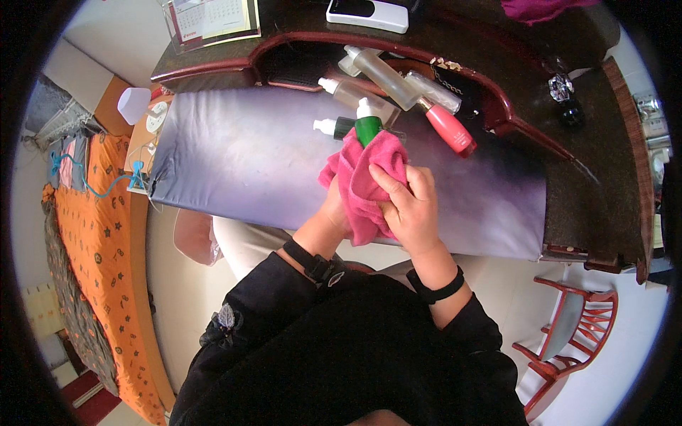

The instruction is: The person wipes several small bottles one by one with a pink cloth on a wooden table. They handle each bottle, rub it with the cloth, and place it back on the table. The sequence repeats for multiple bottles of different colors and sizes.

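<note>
A green bottle with a white pump top (368, 127) stands tilted out of a pink cloth (367, 181), which wraps its lower part. My left hand (337, 205) holds the bundle from the left, its fingers mostly hidden by the cloth. On the right side my right hand (413, 205) grips the cloth, thumb pressed against it. Just behind the bundle lies a dark bottle with a white pump (341, 128), partly covered. A clear frosted bottle (367, 98) and a taller frosted bottle (386, 77) lie beyond it. Nearby on the right rests a red bottle (450, 129).
A purple-grey cover (240, 144) spreads over the desk. Along the back runs a raised dark shelf (208, 66) with a desk calendar (210, 21) and a white device (367, 15). A clear bottle (434, 91) lies by the recess. A wooden chair (573, 325) stands at right, a bin (196, 237) below left.
</note>
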Demonstrator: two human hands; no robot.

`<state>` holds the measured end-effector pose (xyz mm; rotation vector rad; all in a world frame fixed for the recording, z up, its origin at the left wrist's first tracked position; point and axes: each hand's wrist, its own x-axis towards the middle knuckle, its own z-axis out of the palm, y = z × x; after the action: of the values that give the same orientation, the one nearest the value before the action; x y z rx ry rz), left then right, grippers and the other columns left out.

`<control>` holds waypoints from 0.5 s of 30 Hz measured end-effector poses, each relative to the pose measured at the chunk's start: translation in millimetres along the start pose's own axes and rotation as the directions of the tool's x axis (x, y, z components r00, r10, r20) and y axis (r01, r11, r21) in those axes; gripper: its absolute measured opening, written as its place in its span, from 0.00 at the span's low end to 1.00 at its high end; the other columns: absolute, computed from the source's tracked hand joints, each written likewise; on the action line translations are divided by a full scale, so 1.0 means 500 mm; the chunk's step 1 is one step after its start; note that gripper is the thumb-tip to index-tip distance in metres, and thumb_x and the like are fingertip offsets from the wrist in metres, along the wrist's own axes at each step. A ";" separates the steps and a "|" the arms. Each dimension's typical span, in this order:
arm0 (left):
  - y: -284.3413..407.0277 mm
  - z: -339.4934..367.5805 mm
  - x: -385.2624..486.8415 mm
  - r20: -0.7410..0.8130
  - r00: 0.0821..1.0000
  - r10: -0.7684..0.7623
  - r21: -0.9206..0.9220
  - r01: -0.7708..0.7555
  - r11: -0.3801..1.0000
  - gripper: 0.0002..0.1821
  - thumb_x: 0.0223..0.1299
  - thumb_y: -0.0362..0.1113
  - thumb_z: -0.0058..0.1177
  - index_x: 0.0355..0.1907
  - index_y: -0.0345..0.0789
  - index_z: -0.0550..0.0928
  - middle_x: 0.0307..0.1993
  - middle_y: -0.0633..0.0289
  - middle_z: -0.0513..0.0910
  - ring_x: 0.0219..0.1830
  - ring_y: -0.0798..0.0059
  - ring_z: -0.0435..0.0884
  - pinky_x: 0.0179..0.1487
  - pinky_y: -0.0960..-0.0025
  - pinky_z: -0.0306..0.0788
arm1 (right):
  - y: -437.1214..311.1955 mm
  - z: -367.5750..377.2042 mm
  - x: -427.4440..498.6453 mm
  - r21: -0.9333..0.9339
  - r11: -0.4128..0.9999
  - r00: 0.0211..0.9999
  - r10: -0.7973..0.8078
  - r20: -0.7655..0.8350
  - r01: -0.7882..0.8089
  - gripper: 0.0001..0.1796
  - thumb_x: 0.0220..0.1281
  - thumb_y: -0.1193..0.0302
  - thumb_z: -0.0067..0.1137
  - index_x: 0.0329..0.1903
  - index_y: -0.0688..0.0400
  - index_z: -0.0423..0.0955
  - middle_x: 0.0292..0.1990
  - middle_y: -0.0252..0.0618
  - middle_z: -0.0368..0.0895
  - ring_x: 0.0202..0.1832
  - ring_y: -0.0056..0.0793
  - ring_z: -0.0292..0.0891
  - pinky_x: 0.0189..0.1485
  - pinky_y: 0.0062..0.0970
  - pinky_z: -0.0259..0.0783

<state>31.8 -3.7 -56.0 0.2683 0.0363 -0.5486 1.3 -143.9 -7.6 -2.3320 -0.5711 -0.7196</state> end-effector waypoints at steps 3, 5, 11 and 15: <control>-0.001 -0.003 0.003 -0.074 0.997 0.002 0.093 0.004 0.996 0.19 0.78 0.42 0.42 0.64 0.36 0.73 0.57 0.57 0.80 0.56 0.64 0.81 0.61 0.62 0.78 | 0.014 -0.005 -0.009 -0.007 1.000 0.999 -0.003 0.041 0.003 0.32 0.42 0.80 0.65 0.56 0.47 0.84 0.39 0.37 0.71 0.43 0.41 0.71 0.48 0.37 0.72; -0.001 -0.006 0.003 -0.044 0.998 -0.049 0.009 0.049 0.999 0.20 0.78 0.43 0.43 0.64 0.35 0.74 0.57 0.57 0.80 0.56 0.64 0.82 0.61 0.61 0.78 | 0.018 -0.008 -0.019 0.019 1.000 1.000 0.021 0.024 -0.021 0.31 0.43 0.81 0.63 0.55 0.49 0.84 0.38 0.37 0.73 0.41 0.40 0.72 0.47 0.36 0.73; -0.001 -0.011 -0.002 -0.020 0.996 -0.093 -0.011 0.092 0.996 0.20 0.76 0.42 0.47 0.64 0.36 0.74 0.58 0.56 0.80 0.58 0.63 0.81 0.62 0.57 0.78 | 0.033 -0.024 -0.045 0.350 0.876 0.928 0.370 -0.043 -0.333 0.20 0.57 0.85 0.55 0.52 0.57 0.82 0.38 0.38 0.81 0.37 0.33 0.77 0.43 0.30 0.74; -0.015 -0.009 -0.008 0.017 1.000 0.002 0.017 -0.003 1.000 0.21 0.75 0.40 0.50 0.66 0.38 0.73 0.59 0.57 0.79 0.60 0.63 0.80 0.64 0.56 0.77 | 0.036 -0.053 -0.033 0.838 0.337 0.612 0.791 -0.005 -0.428 0.07 0.77 0.76 0.49 0.49 0.62 0.76 0.45 0.39 0.85 0.40 0.21 0.79 0.47 0.25 0.76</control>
<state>24.7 -6.6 -61.5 0.2797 0.0147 -0.5488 -10.5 -177.8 -8.4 -1.2776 0.2592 -0.4102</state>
